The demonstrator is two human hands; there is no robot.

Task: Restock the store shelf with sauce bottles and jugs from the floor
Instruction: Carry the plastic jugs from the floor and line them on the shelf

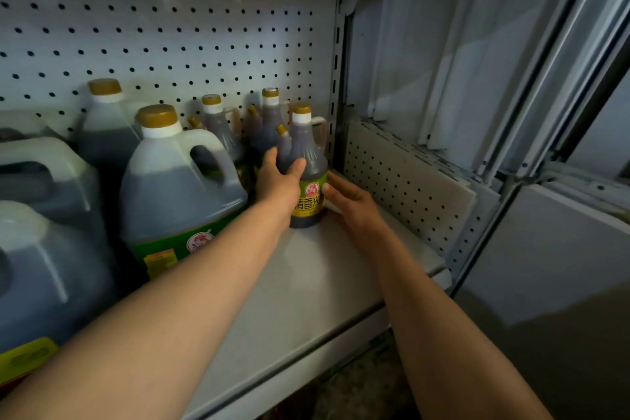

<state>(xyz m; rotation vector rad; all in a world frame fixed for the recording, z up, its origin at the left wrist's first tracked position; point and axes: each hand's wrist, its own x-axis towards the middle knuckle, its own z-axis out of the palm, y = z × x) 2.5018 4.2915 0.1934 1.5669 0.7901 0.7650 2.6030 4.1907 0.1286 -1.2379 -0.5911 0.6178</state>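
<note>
Two bare arms reach onto a white shelf (327,269) in a store. A small sauce bottle (308,174) stands upright on the shelf, near its right end. It is full of dark sauce, with a gold cap, a white neck, a little handle and a yellow and green label. The left hand (278,181) holds the bottle from the left side, with the thumb curled across the front of it and the fingers going round behind. The right hand (351,201) is at the right side of the bottle with its fingers fairly straight, and the fingertips touch the label. More small bottles (218,126) of the same kind stand just behind it, close to the white board with holes (170,10). Big jugs (177,188) of dark sauce with gold caps stand in rows to the left, just beside the left arm
</note>
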